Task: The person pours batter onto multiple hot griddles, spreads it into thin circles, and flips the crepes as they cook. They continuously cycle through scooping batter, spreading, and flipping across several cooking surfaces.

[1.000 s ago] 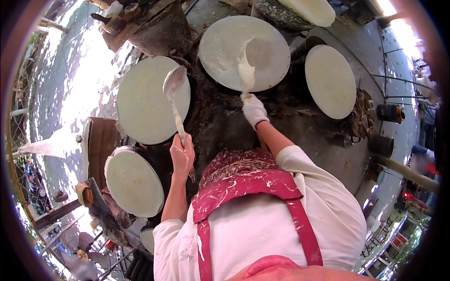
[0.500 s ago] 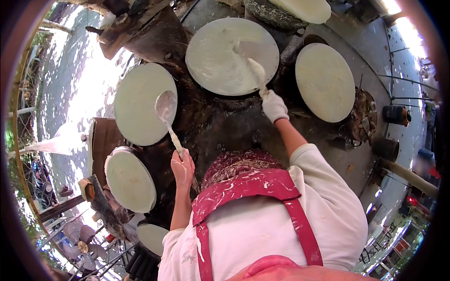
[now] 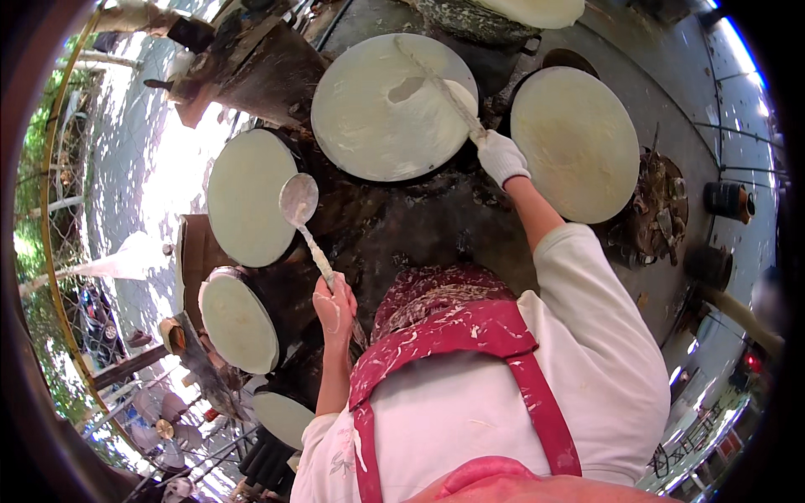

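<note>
My left hand (image 3: 334,303), bare and batter-smeared, grips the crusted handle of a metal ladle (image 3: 298,199), whose bowl hangs by the edge of the left round griddle (image 3: 245,189) covered in pale batter. In my white-gloved right hand (image 3: 501,156) is a long, batter-coated tool (image 3: 444,90) lying across the large middle griddle (image 3: 360,126); its far part is partly lost in the pale batter, which has a grey patch (image 3: 407,90). That hand is beside the right griddle (image 3: 574,142), also coated evenly. A maroon apron (image 3: 444,335) with white splashes is below my hands.
More coated rounds sit at lower left (image 3: 239,327), (image 3: 281,412), and top (image 3: 528,10). A dark metal box (image 3: 268,75) stands upper left, scrap wood (image 3: 189,356) at left, a bucket (image 3: 723,201) and pole (image 3: 738,314) at right, a fan (image 3: 161,423) at lower left.
My right hand and its tool have swept right and upward across the middle griddle, and the grey patch there looks smaller. My left hand with the ladle has moved down and slightly right.
</note>
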Demonstrator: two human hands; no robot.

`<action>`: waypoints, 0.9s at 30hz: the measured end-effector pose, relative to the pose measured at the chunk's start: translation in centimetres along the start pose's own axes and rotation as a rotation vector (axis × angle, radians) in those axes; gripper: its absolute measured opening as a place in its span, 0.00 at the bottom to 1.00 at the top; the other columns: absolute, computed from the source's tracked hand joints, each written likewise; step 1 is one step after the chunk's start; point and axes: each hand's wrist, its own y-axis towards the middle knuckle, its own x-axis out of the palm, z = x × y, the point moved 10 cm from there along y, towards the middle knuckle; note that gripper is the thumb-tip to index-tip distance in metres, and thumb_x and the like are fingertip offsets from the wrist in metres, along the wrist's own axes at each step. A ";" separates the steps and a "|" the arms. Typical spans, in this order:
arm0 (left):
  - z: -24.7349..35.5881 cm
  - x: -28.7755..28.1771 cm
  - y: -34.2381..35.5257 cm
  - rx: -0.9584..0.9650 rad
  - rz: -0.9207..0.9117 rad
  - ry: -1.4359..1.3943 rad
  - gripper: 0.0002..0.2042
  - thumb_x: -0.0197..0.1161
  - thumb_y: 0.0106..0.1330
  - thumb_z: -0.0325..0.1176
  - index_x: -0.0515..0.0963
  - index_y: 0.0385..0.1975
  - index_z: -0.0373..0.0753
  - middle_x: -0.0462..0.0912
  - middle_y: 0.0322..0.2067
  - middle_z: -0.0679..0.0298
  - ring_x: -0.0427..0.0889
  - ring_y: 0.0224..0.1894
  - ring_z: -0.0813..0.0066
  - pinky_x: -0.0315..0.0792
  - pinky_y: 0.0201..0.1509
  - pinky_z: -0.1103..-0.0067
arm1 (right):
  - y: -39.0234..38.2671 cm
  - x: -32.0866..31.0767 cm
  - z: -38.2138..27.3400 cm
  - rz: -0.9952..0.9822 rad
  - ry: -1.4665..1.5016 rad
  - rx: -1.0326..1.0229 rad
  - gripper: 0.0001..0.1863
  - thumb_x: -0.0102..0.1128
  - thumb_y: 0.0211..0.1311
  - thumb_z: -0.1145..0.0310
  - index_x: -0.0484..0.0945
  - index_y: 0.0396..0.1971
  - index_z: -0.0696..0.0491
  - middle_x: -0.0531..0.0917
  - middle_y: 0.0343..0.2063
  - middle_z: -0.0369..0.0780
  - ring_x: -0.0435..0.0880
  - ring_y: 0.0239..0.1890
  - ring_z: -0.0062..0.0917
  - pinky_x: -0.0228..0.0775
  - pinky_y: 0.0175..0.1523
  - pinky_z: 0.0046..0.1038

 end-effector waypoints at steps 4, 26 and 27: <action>0.0 0.7 0.8 -0.030 -0.018 0.029 0.09 0.51 0.76 0.34 0.68 0.34 0.36 0.65 0.17 0.70 0.62 0.11 0.84 0.55 0.12 0.83 | -7.4 1.7 -2.2 -0.173 0.148 -0.109 0.26 0.38 0.72 0.46 0.76 0.51 0.50 0.81 0.46 0.56 0.80 0.50 0.51 0.70 0.53 0.48; 1.7 2.4 -0.8 -0.079 0.012 0.012 0.09 0.51 0.76 0.33 0.69 0.35 0.35 0.66 0.17 0.69 0.63 0.10 0.83 0.57 0.12 0.83 | -1.1 -2.6 -1.1 0.176 0.900 -0.207 0.27 0.62 0.66 0.59 0.72 0.63 0.49 0.84 0.33 0.36 0.82 0.32 0.22 0.72 0.36 0.23; 1.9 2.6 -0.8 -0.078 0.005 0.021 0.08 0.51 0.76 0.33 0.69 0.35 0.35 0.66 0.17 0.69 0.63 0.10 0.83 0.56 0.12 0.83 | -2.3 -1.2 2.3 0.149 0.961 0.023 0.25 0.62 0.67 0.59 0.73 0.62 0.48 0.81 0.24 0.29 0.78 0.22 0.15 0.68 0.26 0.16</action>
